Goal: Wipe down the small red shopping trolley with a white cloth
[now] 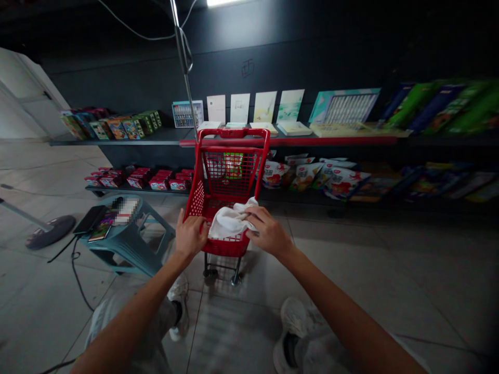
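A small red shopping cart (230, 249) stands in front of me, its basket toward my legs and its handle at the far side. My left hand (190, 235) is closed over the rim at the basket's near left corner. In my right hand (268, 231), the fingers pinch a crumpled white cloth (228, 222) above the near right rim. The cloth spreads across the basket's near opening and hides part of the inside. Its left end hangs close to my left fingertips.
A blue-grey plastic stool (128, 239) with a dark device on it stands at the left. Behind the cart runs a shelf (163, 136) with boxes and notebooks; bagged snacks (306, 174) fill the lower level. A metal pole (183, 57) rises behind the handle. A round stand base (50, 231) sits far left.
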Available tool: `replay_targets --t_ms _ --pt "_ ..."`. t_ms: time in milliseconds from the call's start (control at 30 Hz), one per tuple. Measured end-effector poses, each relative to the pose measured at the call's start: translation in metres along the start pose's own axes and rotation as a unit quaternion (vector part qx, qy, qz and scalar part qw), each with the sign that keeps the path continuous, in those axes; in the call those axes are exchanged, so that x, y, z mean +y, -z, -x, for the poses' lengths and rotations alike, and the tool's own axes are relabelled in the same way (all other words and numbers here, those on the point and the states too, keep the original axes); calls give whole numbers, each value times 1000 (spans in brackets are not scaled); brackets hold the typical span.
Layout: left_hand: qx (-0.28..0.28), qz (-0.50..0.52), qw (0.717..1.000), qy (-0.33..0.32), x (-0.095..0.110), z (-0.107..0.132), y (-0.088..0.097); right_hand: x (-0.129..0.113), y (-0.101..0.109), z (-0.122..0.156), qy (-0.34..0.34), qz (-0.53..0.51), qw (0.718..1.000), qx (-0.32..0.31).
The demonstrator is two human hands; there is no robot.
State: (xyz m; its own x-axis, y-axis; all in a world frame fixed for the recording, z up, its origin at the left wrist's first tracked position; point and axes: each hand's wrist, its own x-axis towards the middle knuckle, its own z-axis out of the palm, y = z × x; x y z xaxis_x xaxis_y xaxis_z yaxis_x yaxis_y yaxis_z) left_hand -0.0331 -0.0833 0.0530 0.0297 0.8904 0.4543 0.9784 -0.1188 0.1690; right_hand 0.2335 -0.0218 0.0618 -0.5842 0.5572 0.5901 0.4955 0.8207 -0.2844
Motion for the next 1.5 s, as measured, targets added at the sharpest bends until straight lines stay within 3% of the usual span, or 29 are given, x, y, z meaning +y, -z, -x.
replay_targets --t_ms 100,167,267,400,500,667,967,1133,1300,1500 --pt "-46 47 993 -101 19 22 -5 17 13 0 -34 11 998 43" --pt "-56 50 989 -125 25 30 -9 23 19 0 -29 1 998 47" --pt "-62 42 986 -146 24 33 -15 18 18 0 28 -44 999 -7" --pt "-78 37 987 -132 12 31 -21 -2 -4 2 126 -72 981 -131" --pt "-72 28 991 -106 5 31 -22 -5 -16 3 154 -61 979 -121" --pt "-60 8 994 -93 -1 30 -21 9 -8 1 89 -44 994 -51" --pt "-49 -12 994 -94 5 24 -17 19 4 -11 -1 11 998 -69" --pt "-55 31 993 -100 23 24 -8 30 6 -18 -59 -1 998 -33" --pt "-49 110 979 -166 56 30 -4 29 3 -25 -119 25 993 -12" --pt "-113 51 983 -137 83 16 -16 27 2 -34 -192 69 979 21"
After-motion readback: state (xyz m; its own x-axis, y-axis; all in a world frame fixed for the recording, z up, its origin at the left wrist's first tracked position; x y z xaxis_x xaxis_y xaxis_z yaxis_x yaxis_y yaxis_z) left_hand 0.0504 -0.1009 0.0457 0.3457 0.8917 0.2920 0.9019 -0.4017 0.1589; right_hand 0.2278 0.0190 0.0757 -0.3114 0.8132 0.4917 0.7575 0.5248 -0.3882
